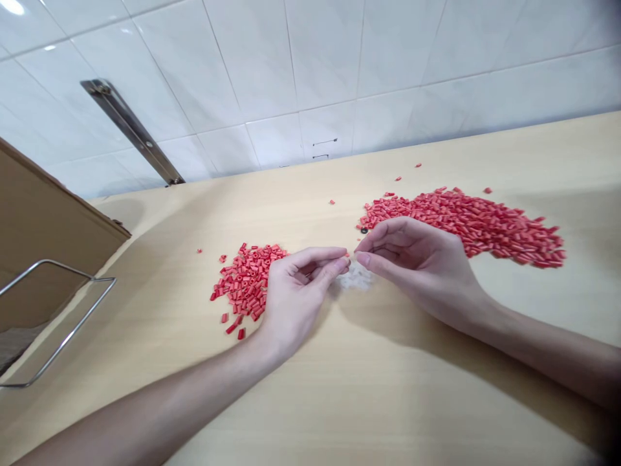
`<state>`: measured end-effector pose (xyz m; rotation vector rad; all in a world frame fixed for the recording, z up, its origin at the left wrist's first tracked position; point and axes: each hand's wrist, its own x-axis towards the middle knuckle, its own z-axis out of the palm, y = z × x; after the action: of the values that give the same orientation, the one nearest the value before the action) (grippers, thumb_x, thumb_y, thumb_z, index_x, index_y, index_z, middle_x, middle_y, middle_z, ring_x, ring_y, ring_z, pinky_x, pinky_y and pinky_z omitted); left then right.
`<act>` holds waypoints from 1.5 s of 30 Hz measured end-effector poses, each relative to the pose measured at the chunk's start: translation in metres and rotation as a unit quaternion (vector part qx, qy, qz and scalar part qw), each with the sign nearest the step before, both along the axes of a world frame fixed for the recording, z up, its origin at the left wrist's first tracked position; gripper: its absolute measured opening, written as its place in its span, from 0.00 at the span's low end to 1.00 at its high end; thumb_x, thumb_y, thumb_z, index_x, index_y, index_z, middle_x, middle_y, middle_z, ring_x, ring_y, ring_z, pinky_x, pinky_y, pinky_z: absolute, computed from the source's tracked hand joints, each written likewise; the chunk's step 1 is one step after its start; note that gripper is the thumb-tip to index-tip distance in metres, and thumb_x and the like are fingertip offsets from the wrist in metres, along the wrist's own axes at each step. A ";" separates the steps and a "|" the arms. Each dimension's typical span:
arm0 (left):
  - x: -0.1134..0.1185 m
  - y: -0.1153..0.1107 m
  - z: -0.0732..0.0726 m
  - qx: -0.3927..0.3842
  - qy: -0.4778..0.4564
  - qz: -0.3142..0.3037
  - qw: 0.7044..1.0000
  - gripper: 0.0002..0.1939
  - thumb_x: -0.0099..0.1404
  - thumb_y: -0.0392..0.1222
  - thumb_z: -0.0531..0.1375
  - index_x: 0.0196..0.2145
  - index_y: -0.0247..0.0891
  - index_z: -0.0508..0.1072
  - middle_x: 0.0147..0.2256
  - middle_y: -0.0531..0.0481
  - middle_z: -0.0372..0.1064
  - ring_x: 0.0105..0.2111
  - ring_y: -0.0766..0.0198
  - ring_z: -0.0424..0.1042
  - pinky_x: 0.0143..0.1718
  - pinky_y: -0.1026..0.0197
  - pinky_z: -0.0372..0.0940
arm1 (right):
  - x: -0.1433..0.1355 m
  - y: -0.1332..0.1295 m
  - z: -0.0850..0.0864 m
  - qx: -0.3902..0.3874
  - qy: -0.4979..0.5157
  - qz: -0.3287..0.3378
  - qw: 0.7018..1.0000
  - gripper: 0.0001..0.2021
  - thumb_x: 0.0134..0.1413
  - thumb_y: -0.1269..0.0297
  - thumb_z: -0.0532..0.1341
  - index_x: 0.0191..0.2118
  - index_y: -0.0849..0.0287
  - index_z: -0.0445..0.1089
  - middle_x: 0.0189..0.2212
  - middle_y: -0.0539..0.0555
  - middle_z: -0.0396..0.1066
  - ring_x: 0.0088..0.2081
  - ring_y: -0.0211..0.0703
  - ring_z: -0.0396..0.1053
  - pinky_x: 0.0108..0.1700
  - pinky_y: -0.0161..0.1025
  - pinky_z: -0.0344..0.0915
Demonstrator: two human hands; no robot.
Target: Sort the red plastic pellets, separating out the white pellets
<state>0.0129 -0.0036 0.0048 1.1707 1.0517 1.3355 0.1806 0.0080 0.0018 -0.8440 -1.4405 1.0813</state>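
My left hand [298, 294] is closed in a pinch, thumb against forefinger, with a speck of red showing at the tips, apparently a small red plastic piece. Just to its right, my right hand [429, 268] also pinches thumb and forefinger; whatever lies between them is too small to make out. The two sets of fingertips almost meet. Below them on the table sits a little heap of whitish, translucent pieces [358, 279]. Beside my left hand is a pile of short red tube-like pieces [242, 278], partly covered by that hand.
A larger pile of red pieces [485, 223] spreads behind my right hand, with a small black ring [364, 230] at its left end. Stray red bits dot the wooden table [310, 401]. At left stand a cardboard box [43, 246] and a bent metal wire frame [87, 317]; behind is a tiled wall [330, 58].
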 end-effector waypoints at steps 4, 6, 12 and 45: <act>0.000 0.001 0.000 0.005 0.017 -0.012 1.000 0.06 0.53 0.33 0.70 0.31 0.36 0.82 0.32 0.49 0.80 0.32 0.66 0.78 0.36 0.69 0.72 | 0.001 0.000 -0.002 0.003 -0.006 0.012 1.000 0.08 0.49 0.70 0.69 0.35 0.57 0.72 0.34 0.52 0.75 0.35 0.40 0.73 0.38 0.37 0.72; -0.001 0.001 -0.001 0.006 0.016 -0.006 1.000 0.06 0.54 0.33 0.70 0.32 0.36 0.82 0.31 0.50 0.80 0.32 0.67 0.78 0.36 0.69 0.73 | 0.000 0.000 -0.002 0.005 -0.005 0.001 1.000 0.07 0.50 0.70 0.69 0.35 0.57 0.72 0.33 0.52 0.75 0.35 0.39 0.73 0.38 0.36 0.72; -0.002 0.001 -0.001 0.007 0.021 -0.002 1.000 0.06 0.53 0.34 0.70 0.32 0.37 0.82 0.32 0.50 0.81 0.34 0.66 0.79 0.37 0.69 0.73 | -0.001 0.000 -0.001 0.011 -0.011 -0.010 1.000 0.08 0.49 0.70 0.69 0.35 0.56 0.72 0.33 0.52 0.75 0.35 0.40 0.73 0.39 0.38 0.72; -0.002 -0.003 0.003 0.005 0.064 -0.027 0.998 0.06 0.55 0.32 0.67 0.32 0.37 0.82 0.35 0.46 0.81 0.37 0.58 0.79 0.43 0.58 0.74 | -0.001 -0.003 -0.007 0.039 -0.023 0.020 0.999 0.11 0.51 0.68 0.69 0.31 0.55 0.64 0.32 0.50 0.71 0.37 0.41 0.72 0.42 0.40 0.72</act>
<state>0.0110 -0.0065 0.0074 1.2973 1.0979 1.2384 0.1798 0.0051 -0.0053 -0.7922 -1.5344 1.0356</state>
